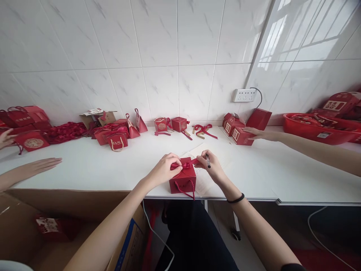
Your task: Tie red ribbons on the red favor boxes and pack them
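Note:
In front of me on the white table [135, 165] stands a small red gift box [182, 183], with a twisted red cord handle hanging down its near side. A red ribbon [186, 165] is tied in a bow on its top. My left hand [166, 169] pinches the bow's left loop. My right hand [210, 165] is closed on the ribbon's right part, pulled out sideways. A dark pen [208, 161] is also tucked between the right hand's fingers. Under the box and right hand lies a sheet of paper [204, 182], partly covered.
Finished red boxes [118, 141] and a ribbon pile [66, 131] sit back left. Loose ribbons [204, 130] lie mid-back. A co-worker's hand [255, 133] touches red boxes [239, 136] at right, beside a red basin [318, 130]. Another person's hand [42, 165] rests left, above an open carton [70, 195].

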`<act>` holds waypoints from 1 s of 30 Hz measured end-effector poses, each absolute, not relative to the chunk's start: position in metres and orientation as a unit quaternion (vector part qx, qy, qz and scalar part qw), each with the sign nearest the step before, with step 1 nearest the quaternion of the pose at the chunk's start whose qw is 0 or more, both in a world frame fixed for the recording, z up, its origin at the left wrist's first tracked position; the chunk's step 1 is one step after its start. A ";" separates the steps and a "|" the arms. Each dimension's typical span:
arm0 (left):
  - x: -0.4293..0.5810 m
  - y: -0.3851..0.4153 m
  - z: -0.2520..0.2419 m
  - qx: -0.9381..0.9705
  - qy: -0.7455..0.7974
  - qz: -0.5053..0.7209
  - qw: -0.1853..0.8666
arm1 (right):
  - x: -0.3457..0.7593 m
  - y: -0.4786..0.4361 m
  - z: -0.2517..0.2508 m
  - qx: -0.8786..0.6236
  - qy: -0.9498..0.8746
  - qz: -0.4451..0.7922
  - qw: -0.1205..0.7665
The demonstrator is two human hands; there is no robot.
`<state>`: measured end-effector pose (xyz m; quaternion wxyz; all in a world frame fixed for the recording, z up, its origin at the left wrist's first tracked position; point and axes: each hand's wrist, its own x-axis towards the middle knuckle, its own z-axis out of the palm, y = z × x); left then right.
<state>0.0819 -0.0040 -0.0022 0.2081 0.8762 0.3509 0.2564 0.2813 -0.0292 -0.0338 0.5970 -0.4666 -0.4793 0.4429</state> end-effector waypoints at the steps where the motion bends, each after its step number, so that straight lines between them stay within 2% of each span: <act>1: 0.082 -0.004 -0.003 0.874 0.353 0.259 0.211 | 0.283 -0.029 -0.035 -0.480 -0.481 0.422 0.600; 7: 0.082 -0.005 -0.007 0.849 0.358 0.306 0.237 | 0.288 -0.041 -0.030 -0.554 -0.523 0.209 0.613; 9: 0.081 -0.005 -0.008 0.839 0.361 0.326 0.246 | 0.285 -0.049 -0.025 -0.550 -0.579 0.167 0.579; 13: 0.080 -0.006 -0.010 0.832 0.364 0.337 0.249 | 0.275 -0.054 -0.020 -0.514 -0.648 0.217 0.519; 22: 0.073 -0.010 -0.007 0.796 0.392 0.368 0.279 | 0.269 -0.051 -0.017 -0.425 -0.563 0.437 0.557; 27: 0.068 -0.012 -0.009 0.777 0.413 0.373 0.293 | 0.264 -0.053 -0.015 -0.434 -0.563 0.414 0.569; 30: 0.068 -0.013 -0.010 0.755 0.412 0.379 0.342 | 0.263 -0.049 -0.019 -0.446 -0.574 0.379 0.573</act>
